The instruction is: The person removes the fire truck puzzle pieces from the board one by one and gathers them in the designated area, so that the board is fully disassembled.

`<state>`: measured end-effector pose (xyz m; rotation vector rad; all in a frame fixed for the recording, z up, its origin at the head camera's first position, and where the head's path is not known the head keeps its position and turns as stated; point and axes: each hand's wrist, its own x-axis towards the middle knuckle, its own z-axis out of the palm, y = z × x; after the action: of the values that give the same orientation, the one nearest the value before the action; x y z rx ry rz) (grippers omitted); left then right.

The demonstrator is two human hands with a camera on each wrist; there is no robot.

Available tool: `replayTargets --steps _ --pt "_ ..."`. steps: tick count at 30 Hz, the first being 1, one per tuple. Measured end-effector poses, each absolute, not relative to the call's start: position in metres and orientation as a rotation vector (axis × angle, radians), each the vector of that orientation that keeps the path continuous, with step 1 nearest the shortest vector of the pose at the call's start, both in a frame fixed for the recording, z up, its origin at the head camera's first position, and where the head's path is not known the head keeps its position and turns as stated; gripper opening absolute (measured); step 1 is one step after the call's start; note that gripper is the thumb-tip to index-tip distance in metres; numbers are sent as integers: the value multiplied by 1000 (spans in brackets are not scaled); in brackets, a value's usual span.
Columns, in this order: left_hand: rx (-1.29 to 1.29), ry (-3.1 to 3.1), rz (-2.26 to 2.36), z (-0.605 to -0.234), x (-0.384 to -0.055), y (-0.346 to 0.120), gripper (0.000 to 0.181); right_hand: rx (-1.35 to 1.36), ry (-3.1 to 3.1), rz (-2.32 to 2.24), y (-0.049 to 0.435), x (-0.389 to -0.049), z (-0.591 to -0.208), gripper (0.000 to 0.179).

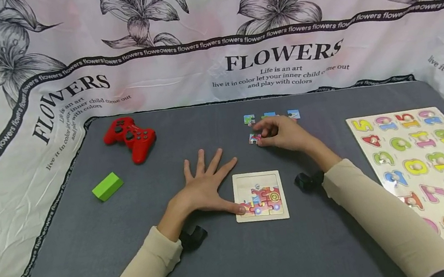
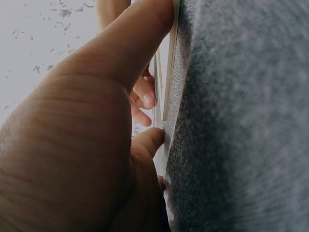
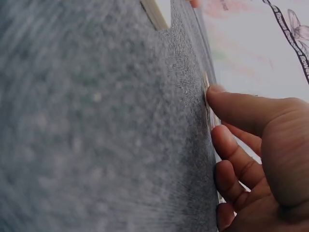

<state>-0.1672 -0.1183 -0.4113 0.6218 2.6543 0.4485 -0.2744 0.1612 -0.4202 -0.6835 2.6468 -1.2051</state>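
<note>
A small square wooden jigsaw tray (image 1: 256,175) lies on the grey table, partly filled with joined pieces (image 1: 265,201) that show a red and blue vehicle. My left hand (image 1: 200,192) is spread flat beside it, the thumb resting on the tray's lower left corner. Beyond the tray, my right hand (image 1: 283,134) has thumb and fingers curled about a loose puzzle piece (image 1: 254,138) at the table surface. In the right wrist view the thumb (image 3: 236,104) touches that thin piece's edge. More loose pieces (image 1: 249,119) lie just past the right hand, one partly covered by it.
On the left are a red game controller (image 1: 130,136) and a green block (image 1: 107,186). A large number puzzle board (image 1: 418,164) stands at the right, partly under the right forearm. A white flower-printed cloth (image 1: 176,75) borders the table's far side.
</note>
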Motion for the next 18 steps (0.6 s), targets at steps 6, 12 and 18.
replayTargets --steps 6,12,18 --pt "622 2652 443 -410 -166 -117 121 -677 2776 -1096 163 -272 -424 32" --pt "616 2653 444 -412 -167 -117 121 -700 2839 -1062 163 -272 -425 27" --pt "616 2655 437 -413 -168 -117 121 -708 2882 -1045 160 -272 -424 27"
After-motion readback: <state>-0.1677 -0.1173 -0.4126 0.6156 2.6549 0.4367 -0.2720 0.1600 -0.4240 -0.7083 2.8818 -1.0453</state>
